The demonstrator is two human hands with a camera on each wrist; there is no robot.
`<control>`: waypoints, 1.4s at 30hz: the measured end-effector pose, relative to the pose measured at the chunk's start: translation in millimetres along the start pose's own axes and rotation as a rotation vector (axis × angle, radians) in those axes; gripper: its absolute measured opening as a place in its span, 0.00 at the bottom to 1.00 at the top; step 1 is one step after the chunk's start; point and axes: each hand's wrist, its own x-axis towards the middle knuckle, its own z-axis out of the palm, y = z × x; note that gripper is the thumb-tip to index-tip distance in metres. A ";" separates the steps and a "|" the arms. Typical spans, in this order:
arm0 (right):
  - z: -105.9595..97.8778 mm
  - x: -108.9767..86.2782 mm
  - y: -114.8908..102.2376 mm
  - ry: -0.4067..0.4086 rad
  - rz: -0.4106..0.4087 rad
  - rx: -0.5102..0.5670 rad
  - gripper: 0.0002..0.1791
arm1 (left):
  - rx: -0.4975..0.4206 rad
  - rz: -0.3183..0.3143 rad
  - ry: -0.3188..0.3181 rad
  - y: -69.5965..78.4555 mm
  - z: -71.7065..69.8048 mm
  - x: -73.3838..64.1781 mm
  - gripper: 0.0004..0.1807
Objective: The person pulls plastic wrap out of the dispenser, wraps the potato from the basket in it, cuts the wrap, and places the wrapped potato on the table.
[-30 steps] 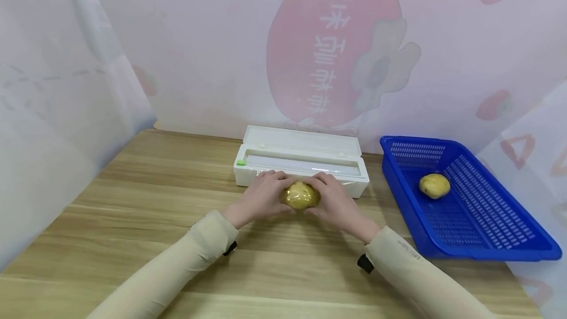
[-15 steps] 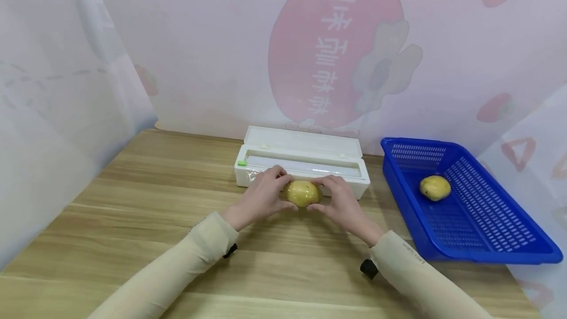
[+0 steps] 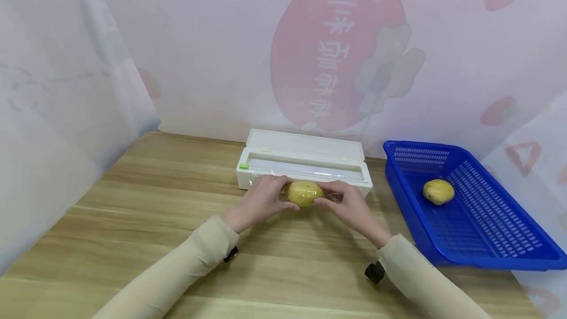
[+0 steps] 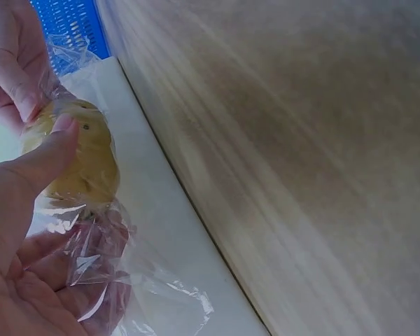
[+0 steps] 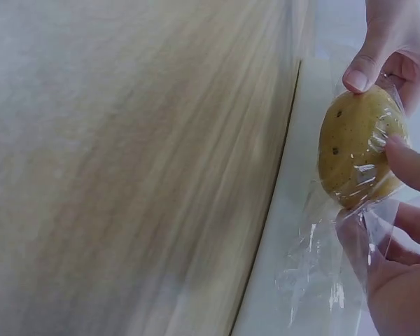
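A yellow potato wrapped in clear cling film is held between both hands, in front of the white film box. My left hand grips its left end; in the left wrist view that thumb lies across the potato and the fingers curl behind loose, crinkled film. At the other end my right hand holds on, its thumb pressed to the wrapped skin in the right wrist view and its fingers bent under the film. Loose film bunches out at both ends of the potato.
The white film box stands with its lid raised, a film roll inside and a green tab at its left. A blue plastic basket at the right holds another potato. A printed cloth backdrop rises behind the wooden table.
My right hand has shifted slightly right and down, with its fingers now at the potato's right end. The left hand keeps its grip. The head view has tilted up a little.
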 end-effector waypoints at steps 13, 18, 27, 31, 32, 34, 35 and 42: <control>-0.6 -2.7 -0.8 0.031 -0.004 -0.080 0.22 | -0.080 -0.021 -0.010 2.3 -1.1 0.3 0.28; 1.3 -2.1 0.0 0.056 0.009 -0.074 0.21 | -0.064 -0.018 0.007 2.7 -0.6 0.8 0.31; 3.7 1.6 2.0 0.059 -0.019 -0.090 0.21 | -0.056 -0.035 -0.023 4.0 -0.6 5.3 0.27; 3.5 2.7 0.9 0.050 -0.011 -0.093 0.20 | -0.081 -0.052 -0.058 2.8 -0.9 7.6 0.23; 3.2 2.8 -0.1 0.046 -0.005 -0.093 0.20 | -0.092 -0.062 -0.066 2.5 -1.2 8.1 0.23; 2.7 3.4 -1.7 0.037 0.008 -0.094 0.20 | -0.109 -0.078 -0.079 1.6 -1.6 9.1 0.22; 2.5 3.8 -2.1 0.032 0.014 -0.094 0.19 | -0.119 -0.084 -0.084 1.1 -1.7 9.5 0.23; 1.2 7.5 -1.9 0.018 0.038 -0.113 0.17 | -0.114 -0.091 -0.101 -1.8 2.6 11.6 0.23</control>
